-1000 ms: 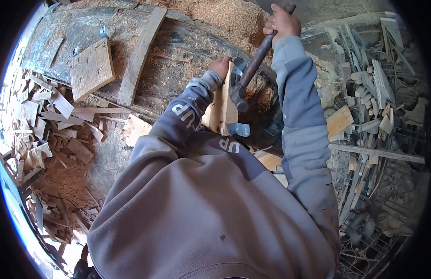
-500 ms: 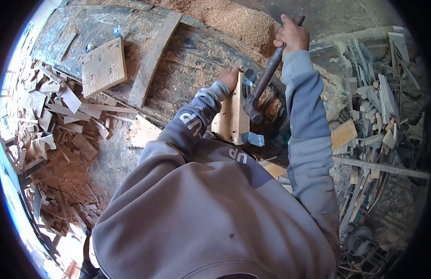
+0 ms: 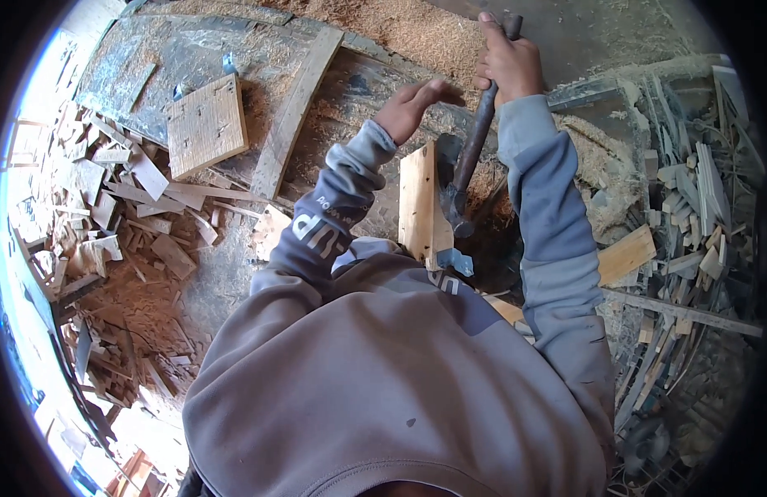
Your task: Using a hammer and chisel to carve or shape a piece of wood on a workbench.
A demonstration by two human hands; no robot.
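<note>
Sawdust (image 3: 416,33) lies piled beyond the work surface (image 3: 122,74) in the upper frame; I see the right hand (image 3: 513,66) gripping a hammer (image 3: 479,137), its head beside the wood block (image 3: 414,203) near centre. Hammer work seems in hand; steadying the block likely calls for the left hand (image 3: 406,109), unclosed and empty

Passage: open surface (image 3: 348,103) between slanted slat (image 3: 299,118) and left hand (image 3: 408,108).
Right obstacle: hammer (image 3: 480,137) in right hand (image 3: 512,66), slanting beside wooden block (image 3: 416,199).
Left obstacle: square board (image 3: 206,128) beside slanted slat.
</note>
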